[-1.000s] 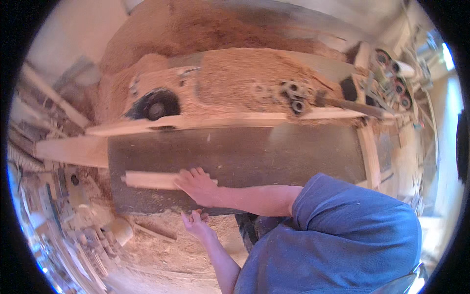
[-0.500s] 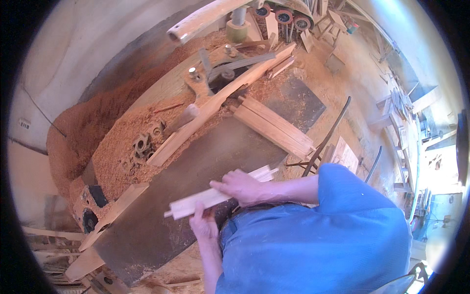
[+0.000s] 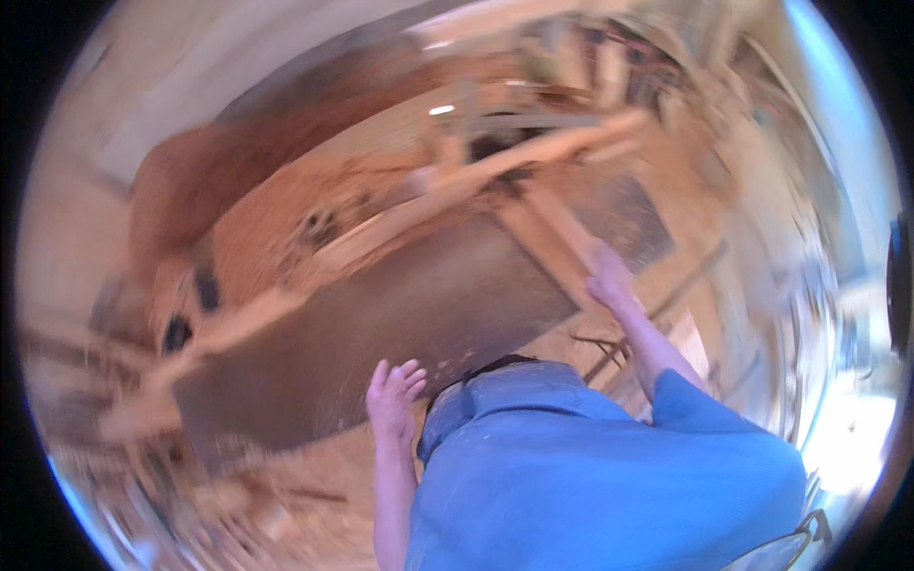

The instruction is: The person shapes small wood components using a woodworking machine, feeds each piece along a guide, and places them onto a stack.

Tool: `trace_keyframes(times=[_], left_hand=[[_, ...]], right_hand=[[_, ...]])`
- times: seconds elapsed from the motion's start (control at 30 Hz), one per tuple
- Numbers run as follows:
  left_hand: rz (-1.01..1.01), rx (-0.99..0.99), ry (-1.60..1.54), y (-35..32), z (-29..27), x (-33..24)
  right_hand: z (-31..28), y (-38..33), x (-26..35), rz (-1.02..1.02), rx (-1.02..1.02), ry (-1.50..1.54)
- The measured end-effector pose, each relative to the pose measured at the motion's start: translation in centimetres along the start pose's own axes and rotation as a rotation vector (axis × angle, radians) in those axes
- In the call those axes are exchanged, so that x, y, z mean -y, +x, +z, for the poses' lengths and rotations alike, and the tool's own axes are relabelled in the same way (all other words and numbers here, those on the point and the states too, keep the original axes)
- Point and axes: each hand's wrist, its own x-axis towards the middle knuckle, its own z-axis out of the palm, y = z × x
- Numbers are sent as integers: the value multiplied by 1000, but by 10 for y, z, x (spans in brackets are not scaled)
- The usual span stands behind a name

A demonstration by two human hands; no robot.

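My left hand [image 3: 392,392] is raised near the front edge of the dark flat table [image 3: 371,324], fingers spread and holding nothing. My right hand [image 3: 609,278] reaches out to the right, closed around the near end of a wooden strip [image 3: 560,217]. That strip lies along a small stack of wooden strips [image 3: 533,243] at the table's right part. Motion blur smears the right fingers and the strip's edges.
A long wooden fence board [image 3: 409,219] crosses behind the table. Beyond it are heaped sawdust [image 3: 190,190] and blurred metal parts [image 3: 324,226]. A second dark panel [image 3: 624,224] lies past the stack. Thin curved pieces stand on the right.
The pale strip held in both hands before has left my left hand, which is now open. My right hand has swung out to the right, to the stack. The view has shifted and blurred.
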Motion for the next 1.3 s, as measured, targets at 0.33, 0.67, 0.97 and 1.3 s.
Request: trace_keyframes(times=[0.33,0.67,0.97,1.3], left_hand=[[326,-673,-262,-117,-114,100],[440,-1692,-568,-243,-69,254],[-279,-2517,-453,-327,45,348],[-1235,-2363,-789,-382,91,419]], right_hand=[[-16,-15,197,-912,235,-70],[37,-86,417,-1633,934,-290],[70,-179,472,-2152,1189,-387],[149,-117,478,-2174,1323,-489]])
